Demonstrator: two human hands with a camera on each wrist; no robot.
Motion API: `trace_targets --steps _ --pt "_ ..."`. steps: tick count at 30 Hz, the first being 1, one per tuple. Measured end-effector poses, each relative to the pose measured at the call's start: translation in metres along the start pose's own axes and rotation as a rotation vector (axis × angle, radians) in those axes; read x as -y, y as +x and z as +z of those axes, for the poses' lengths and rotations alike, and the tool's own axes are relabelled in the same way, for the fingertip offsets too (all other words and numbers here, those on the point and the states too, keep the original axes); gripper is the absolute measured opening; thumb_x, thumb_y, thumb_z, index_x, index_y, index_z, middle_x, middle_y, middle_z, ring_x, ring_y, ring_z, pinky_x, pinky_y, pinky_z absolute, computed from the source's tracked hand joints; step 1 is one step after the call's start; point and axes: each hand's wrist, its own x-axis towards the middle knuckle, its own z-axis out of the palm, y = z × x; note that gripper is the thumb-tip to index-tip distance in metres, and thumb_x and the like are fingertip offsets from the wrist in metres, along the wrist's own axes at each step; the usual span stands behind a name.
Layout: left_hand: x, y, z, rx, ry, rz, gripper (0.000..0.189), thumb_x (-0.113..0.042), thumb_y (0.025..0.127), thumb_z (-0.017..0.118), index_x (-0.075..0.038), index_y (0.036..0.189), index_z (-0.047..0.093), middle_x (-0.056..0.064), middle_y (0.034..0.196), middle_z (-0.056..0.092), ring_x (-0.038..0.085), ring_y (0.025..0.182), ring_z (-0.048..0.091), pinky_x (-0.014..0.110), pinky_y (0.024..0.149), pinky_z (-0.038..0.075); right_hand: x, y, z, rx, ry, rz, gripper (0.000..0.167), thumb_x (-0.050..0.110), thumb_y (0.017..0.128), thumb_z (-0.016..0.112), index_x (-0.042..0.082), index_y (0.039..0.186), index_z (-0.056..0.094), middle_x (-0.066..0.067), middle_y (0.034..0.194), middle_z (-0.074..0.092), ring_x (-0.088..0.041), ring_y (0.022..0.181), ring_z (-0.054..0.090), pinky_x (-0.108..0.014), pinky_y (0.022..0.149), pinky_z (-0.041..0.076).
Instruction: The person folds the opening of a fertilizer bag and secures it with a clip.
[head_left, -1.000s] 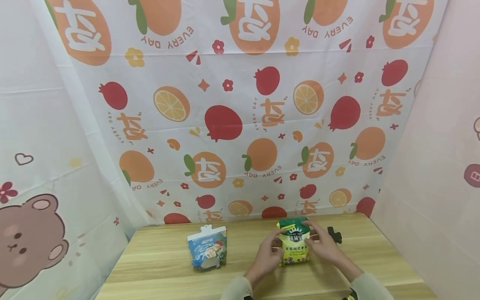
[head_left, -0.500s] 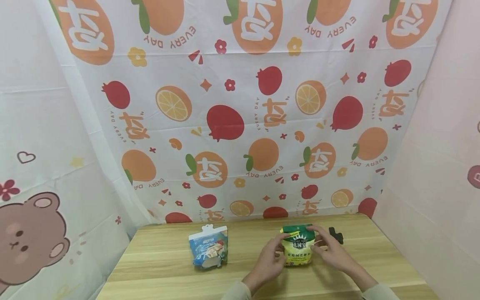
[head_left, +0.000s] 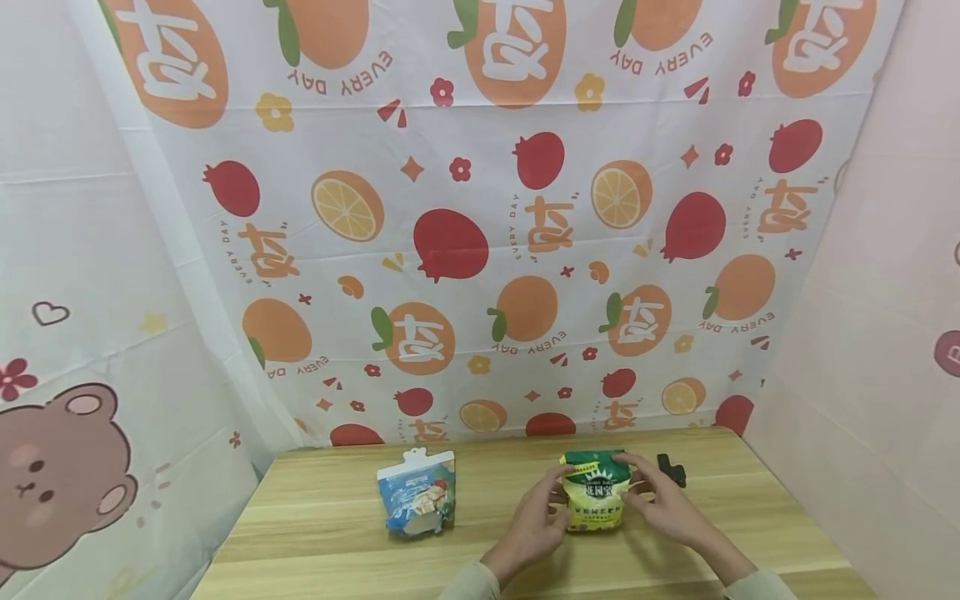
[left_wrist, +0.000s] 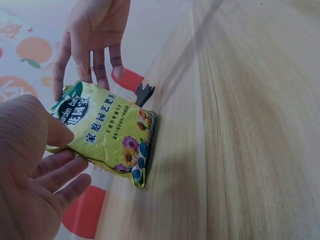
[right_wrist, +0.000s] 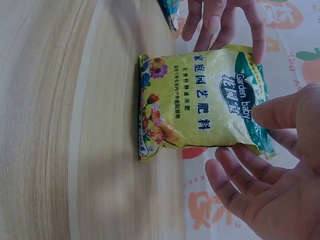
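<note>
A green and yellow fertilizer bag (head_left: 596,492), printed with flowers, stands on the wooden table between the two hands. My left hand (head_left: 534,521) is at its left side, the index finger at the upper corner; in the right wrist view the left thumb ends just short of the bag's edge. On the other side is my right hand (head_left: 663,504), its index fingertip by the top corner. Seen from the left wrist, the right hand (left_wrist: 97,42) has extended, spread fingers. Neither hand visibly wraps round the bag (right_wrist: 200,100).
A blue snack-like bag (head_left: 418,498) with a white clip (head_left: 415,464) along its top stands to the left on the table (head_left: 322,533). A small black clip-like item (head_left: 671,471) lies behind the right hand. Fruit-printed cloth (head_left: 450,250) hangs behind the table.
Compared with one second ago, the fertilizer bag looks shorter and sits slightly further right, its top lower in view. The hands went with it. Over the last half second almost nothing moved.
</note>
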Motion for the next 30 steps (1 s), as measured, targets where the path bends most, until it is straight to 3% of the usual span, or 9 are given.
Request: trace_targets --steps 9,14,18,25,30 --pt "0.009 0.005 0.0 -0.023 0.058 0.096 0.051 0.0 0.098 0.057 -0.013 0.145 0.042 0.016 0.11 0.07 0.018 0.096 0.071 0.021 0.083 0.058 0.0 0.001 0.001 -0.017 -0.022 0.026 0.053 0.016 0.1 0.064 0.012 0.15 0.044 -0.016 0.117 0.063 -0.019 0.102 0.066 -0.025 0.074 0.055" --pt "0.007 0.008 0.0 -0.038 0.081 0.118 0.049 0.002 0.099 0.055 -0.008 0.146 0.042 0.016 0.122 0.061 0.021 0.096 0.071 0.02 0.081 0.058 -0.003 0.001 0.0 -0.022 -0.023 0.023 0.053 0.017 0.101 0.063 0.012 0.15 0.044 -0.018 0.121 0.061 -0.019 0.102 0.066 -0.025 0.074 0.055" --pt "0.007 0.011 0.002 -0.086 0.08 0.121 0.046 0.001 0.1 0.053 -0.008 0.145 0.046 0.015 0.131 0.059 0.019 0.095 0.07 0.019 0.078 0.056 -0.005 0.001 0.0 -0.022 -0.011 0.027 0.053 0.017 0.101 0.062 0.011 0.15 0.044 -0.02 0.124 0.059 -0.02 0.102 0.066 -0.026 0.074 0.055" --pt "0.011 0.017 0.004 -0.224 0.024 0.073 0.031 -0.002 0.097 0.062 -0.01 0.126 0.066 0.012 0.108 0.072 0.011 0.084 0.067 0.017 0.068 0.053 -0.006 0.0 0.002 -0.009 0.029 0.022 0.052 0.015 0.101 0.062 0.01 0.15 0.044 -0.021 0.122 0.06 -0.023 0.103 0.067 -0.03 0.073 0.057" --pt "0.01 0.019 0.004 -0.24 0.0 0.054 0.026 -0.002 0.095 0.065 -0.01 0.119 0.071 0.01 0.1 0.074 0.007 0.081 0.066 0.017 0.067 0.053 -0.007 -0.001 0.002 -0.024 0.02 0.005 0.051 0.012 0.1 0.062 0.01 0.148 0.047 -0.02 0.12 0.061 -0.022 0.101 0.068 -0.028 0.073 0.057"
